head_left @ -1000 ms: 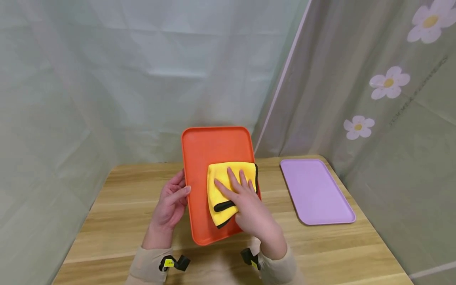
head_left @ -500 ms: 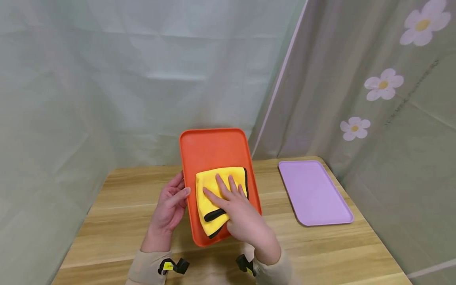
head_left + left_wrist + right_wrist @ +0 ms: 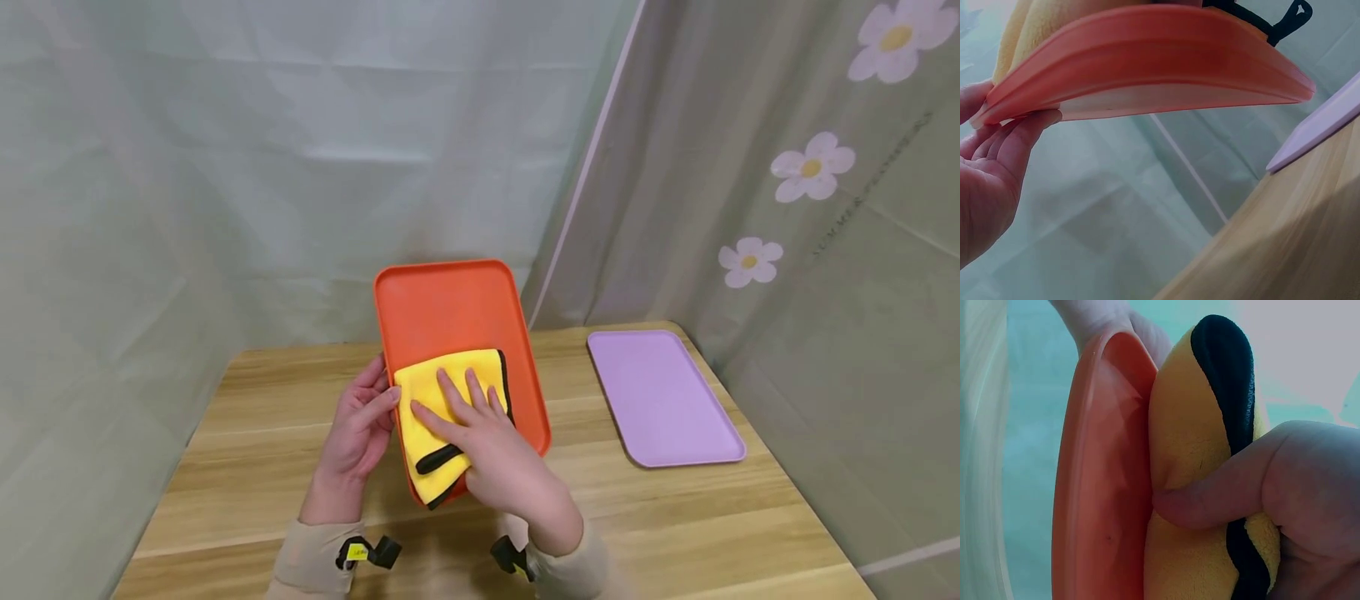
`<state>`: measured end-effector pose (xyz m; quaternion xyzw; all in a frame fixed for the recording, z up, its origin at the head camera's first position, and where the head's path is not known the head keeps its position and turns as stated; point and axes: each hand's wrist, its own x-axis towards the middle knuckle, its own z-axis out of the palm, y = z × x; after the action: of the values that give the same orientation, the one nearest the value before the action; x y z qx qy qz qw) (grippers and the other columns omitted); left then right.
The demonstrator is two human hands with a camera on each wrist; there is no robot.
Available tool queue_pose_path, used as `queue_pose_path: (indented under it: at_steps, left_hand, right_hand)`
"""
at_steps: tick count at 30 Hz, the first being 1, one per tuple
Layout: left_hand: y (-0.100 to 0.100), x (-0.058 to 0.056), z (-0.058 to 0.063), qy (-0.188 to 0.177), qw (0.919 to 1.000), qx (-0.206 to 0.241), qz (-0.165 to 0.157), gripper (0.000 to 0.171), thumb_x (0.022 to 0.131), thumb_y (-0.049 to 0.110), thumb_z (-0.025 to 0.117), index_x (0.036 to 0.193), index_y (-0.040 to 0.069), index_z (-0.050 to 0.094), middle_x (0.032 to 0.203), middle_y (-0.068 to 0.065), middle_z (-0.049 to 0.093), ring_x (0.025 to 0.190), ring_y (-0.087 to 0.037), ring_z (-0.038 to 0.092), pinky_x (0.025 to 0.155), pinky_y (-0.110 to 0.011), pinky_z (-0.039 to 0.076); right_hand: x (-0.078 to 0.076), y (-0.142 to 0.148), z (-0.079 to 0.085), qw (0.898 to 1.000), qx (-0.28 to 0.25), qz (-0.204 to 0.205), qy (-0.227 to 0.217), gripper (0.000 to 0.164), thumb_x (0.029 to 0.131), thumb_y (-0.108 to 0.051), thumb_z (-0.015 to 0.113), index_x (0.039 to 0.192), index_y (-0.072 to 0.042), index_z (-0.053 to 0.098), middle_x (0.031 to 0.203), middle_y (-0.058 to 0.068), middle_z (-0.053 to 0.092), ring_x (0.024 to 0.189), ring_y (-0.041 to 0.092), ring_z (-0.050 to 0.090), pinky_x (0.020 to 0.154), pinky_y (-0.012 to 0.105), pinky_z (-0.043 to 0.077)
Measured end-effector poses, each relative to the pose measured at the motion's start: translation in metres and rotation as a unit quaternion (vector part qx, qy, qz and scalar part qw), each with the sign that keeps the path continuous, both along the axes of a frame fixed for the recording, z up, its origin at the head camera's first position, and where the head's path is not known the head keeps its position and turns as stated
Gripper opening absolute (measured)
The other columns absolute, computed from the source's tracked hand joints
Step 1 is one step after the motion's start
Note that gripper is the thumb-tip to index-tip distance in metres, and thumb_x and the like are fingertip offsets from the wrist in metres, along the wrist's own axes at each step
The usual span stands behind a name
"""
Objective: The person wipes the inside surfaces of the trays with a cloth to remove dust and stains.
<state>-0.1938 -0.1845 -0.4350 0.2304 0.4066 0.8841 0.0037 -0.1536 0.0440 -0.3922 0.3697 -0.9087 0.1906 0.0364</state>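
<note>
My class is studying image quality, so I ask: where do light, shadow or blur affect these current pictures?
Head view: fairly even light, soft shadow on the table below the orange tray, lettering too blurred to read in full; left wrist view: cool tint, darker shadow across the table; right wrist view: blue-green tint, upper right washed out, yet stitching shows on the yellow cloth.

My head view cuts off the desk's (image 3: 675, 533) near edge; the cloth (image 3: 427, 383) hides part of the tray (image 3: 450, 308) from me.
</note>
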Motion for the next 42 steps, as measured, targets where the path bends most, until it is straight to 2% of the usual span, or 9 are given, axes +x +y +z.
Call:
queue_pose_path:
  at_steps: [10, 15, 19, 25, 30, 42]
  left_hand:
    - [-0.002, 0.002, 0.003, -0.005, 1.0000, -0.004, 0.001, 0.058, 0.104, -0.018, 0.042, 0.158, 0.000, 0.047, 0.140, -0.014, 0.068, 0.119, -0.024, 0.072, 0.089, -0.035, 0.062]
    - [-0.003, 0.001, 0.004, 0.000, 0.9999, -0.011, -0.007, 0.057, 0.103, -0.019, 0.041, 0.157, -0.001, 0.048, 0.140, -0.015, 0.068, 0.120, -0.025, 0.072, 0.092, -0.037, 0.061]
    - [-0.004, 0.001, 0.004, 0.003, 0.9999, -0.015, -0.006, 0.057, 0.104, -0.018, 0.041, 0.158, -0.001, 0.047, 0.140, -0.015, 0.069, 0.118, -0.023, 0.072, 0.089, -0.034, 0.062]
    - [-0.004, 0.002, 0.004, 0.006, 1.0000, -0.005, -0.002, 0.059, 0.103, -0.019, 0.040, 0.158, 0.000, 0.047, 0.137, -0.013, 0.070, 0.114, -0.022, 0.074, 0.085, -0.032, 0.063]
    - [-0.003, 0.002, 0.003, 0.017, 0.9998, 0.013, -0.006, 0.059, 0.102, -0.021, 0.039, 0.157, -0.001, 0.049, 0.135, -0.015, 0.071, 0.110, -0.022, 0.075, 0.084, -0.032, 0.064]
    - [-0.003, 0.001, 0.003, 0.021, 0.9991, 0.034, -0.016, 0.060, 0.101, -0.022, 0.036, 0.156, -0.002, 0.050, 0.132, -0.016, 0.072, 0.104, -0.021, 0.076, 0.080, -0.031, 0.064]
  right_hand:
    - [-0.002, 0.003, -0.001, 1.000, -0.006, 0.006, -0.001, 0.125, 0.070, 0.028, 0.062, 0.168, -0.042, 0.030, 0.179, 0.001, -0.001, 0.162, 0.042, -0.002, 0.126, 0.067, 0.016]
    - [-0.005, 0.010, 0.000, 1.000, -0.014, 0.009, -0.022, 0.122, 0.071, 0.030, 0.058, 0.167, -0.043, 0.033, 0.179, -0.002, 0.001, 0.163, 0.037, -0.003, 0.127, 0.065, 0.014]
    - [-0.007, 0.015, 0.001, 0.999, -0.022, 0.006, -0.041, 0.122, 0.072, 0.030, 0.054, 0.166, -0.044, 0.034, 0.179, -0.005, 0.001, 0.163, 0.032, -0.006, 0.129, 0.061, 0.010]
    - [-0.011, 0.027, 0.002, 0.997, -0.036, 0.003, -0.061, 0.122, 0.070, 0.031, 0.049, 0.166, -0.044, 0.035, 0.179, -0.006, 0.003, 0.163, 0.030, -0.005, 0.130, 0.059, 0.008]
    - [-0.014, 0.039, 0.003, 0.996, -0.061, 0.006, -0.066, 0.120, 0.069, 0.031, 0.043, 0.165, -0.040, 0.038, 0.179, -0.003, 0.008, 0.163, 0.033, -0.002, 0.130, 0.060, 0.008]
    - [-0.019, 0.052, 0.002, 0.994, -0.070, -0.005, -0.084, 0.119, 0.071, 0.030, 0.042, 0.167, -0.041, 0.035, 0.179, -0.005, 0.004, 0.163, 0.034, -0.004, 0.128, 0.065, 0.007]
